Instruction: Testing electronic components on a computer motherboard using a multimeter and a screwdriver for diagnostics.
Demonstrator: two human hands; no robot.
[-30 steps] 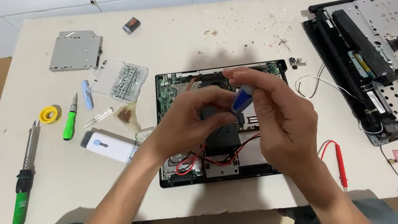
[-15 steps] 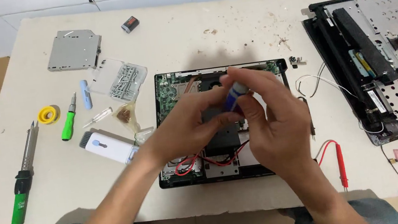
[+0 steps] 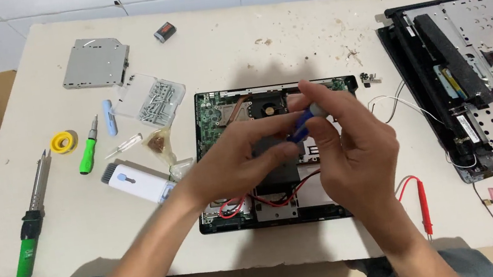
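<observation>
Looking down from my head camera, my left hand [image 3: 242, 158] and my right hand [image 3: 347, 145] meet above the opened laptop base [image 3: 208, 108], which lies in the middle of the white table [image 3: 235, 46]. Both pinch a small blue screwdriver [image 3: 299, 127]: my right fingers close round its upper end, my left fingertips close on its lower part. My hands hide most of the board beneath; only the fan [image 3: 268, 108], the green board at the left and some red wires [image 3: 279, 197] near the front edge show.

To my left lie a white and blue cleaning tool [image 3: 139, 182], a green-handled screwdriver [image 3: 88, 155], a light blue pen-like tool [image 3: 109, 117], a yellow roll of tape [image 3: 63, 142] and a soldering iron [image 3: 33, 211] with a green grip near the table's edge. Farther back sit a clear box of screws [image 3: 150, 97], a grey metal drive [image 3: 95, 63] and a small black block [image 3: 164, 32].

To my right, well apart, a second dismantled laptop [image 3: 477, 79] rests near the table's edge, and a red test probe [image 3: 423, 211] lies just beside my right wrist.
</observation>
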